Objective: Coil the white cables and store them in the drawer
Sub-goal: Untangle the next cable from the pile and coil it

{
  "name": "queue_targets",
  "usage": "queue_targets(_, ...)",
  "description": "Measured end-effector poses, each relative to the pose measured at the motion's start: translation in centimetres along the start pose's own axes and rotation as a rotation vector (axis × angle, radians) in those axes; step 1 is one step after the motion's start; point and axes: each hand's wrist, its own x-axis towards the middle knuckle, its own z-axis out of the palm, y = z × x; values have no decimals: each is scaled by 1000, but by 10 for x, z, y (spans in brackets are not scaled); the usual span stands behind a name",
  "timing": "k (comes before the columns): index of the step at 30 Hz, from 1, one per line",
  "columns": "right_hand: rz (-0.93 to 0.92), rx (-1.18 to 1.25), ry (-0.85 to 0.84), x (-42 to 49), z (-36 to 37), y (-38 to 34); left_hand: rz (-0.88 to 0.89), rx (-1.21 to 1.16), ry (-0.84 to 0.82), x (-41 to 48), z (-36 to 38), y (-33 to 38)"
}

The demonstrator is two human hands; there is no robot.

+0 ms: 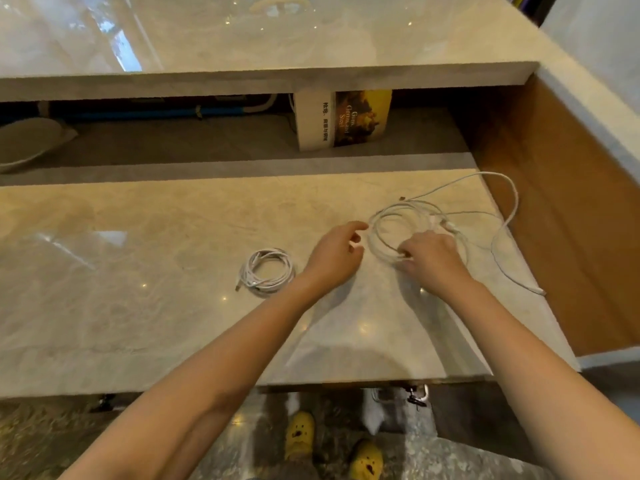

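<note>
right hand (433,259): curled round the loose cable (379,250) on the desk (138,271)
left hand (337,252): I see it relaxed, empty, just beside that loop
coiled cable (268,273): on the desk, left of both hands

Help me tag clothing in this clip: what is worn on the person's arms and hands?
Nothing shows: the left hand and right hand are bare, without gloves, rings or a watch, and both forearms are uncovered to the frame's edge.
</note>
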Motion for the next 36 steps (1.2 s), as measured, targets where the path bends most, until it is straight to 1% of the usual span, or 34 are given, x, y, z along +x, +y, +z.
queue_targets(1, -27, -17, -39, -3, 3, 1, -10, 15, -69, 3, 12, 6)
queue_targets(3, -80, 24, -42, -8, 10, 3, -41, 78, -183, 8, 30, 11)
queue_targets(5, -107, 106, 10, -15, 13, 6, -13, 193, -263, 10, 40, 8)
queue_targets(6, -122, 144, 52, -19, 12, 8, 18, 234, -266, 10, 43, 7)
queue_targets(9, -181, 226, 163, -27, 7, 20, 84, 225, -149, 7, 39, 4)
queue_targets(13, -181, 186, 199, -35, -9, 51, 92, 247, 24, 10, 16, -3)
queue_targets(15, -154, 251, 204, -38, -18, 63, 66, 292, 25, 11, 6, -9)
queue_targets(17, -87, 467, 255, -41, -29, 62, 21, 371, -56, 10, 4, -11)
queue_targets(19, 25, 762, 348, -41, -42, 50, 4, 447, -105, 6, 6, -2)
queue_targets(21, 135, 1044, 368, -40, -60, 35, 43, 510, -71, 2, 9, 22)
queue_targets(23, 184, 1267, 310, -39, -82, 23, 97, 514, -20, -2, 9, 53)
queue_targets(24, 173, 1345, 266, -40, -93, 20, 110, 447, -8, -4, 7, 68)
queue_targets(25, 140, 1418, 222, -41, -104, 17, 107, 285, -25, -5, 3, 80)
queue_targets(27, 54, 1614, 149, -44, -124, 13, 55, -215, -166, -10, -7, 103)
queue_targets(28, 23, 1744, 120, -46, -133, 12, 49, -379, -226, -13, -12, 110)
queue_targets(29, 6, 1879, 95, -47, -141, 11, 86, -428, -261, -16, -16, 114)
queue_targets(32, -4, 2216, 25, -51, -163, 7, 208, -360, -258, -22, -18, 120)
queue_targets(34, -19, 2275, 9, -53, -172, 5, 228, -403, -209, -26, -18, 121)
queue_targets(36, -6, 2235, 44, -54, -177, 5, 216, -524, -183, -30, -20, 120)
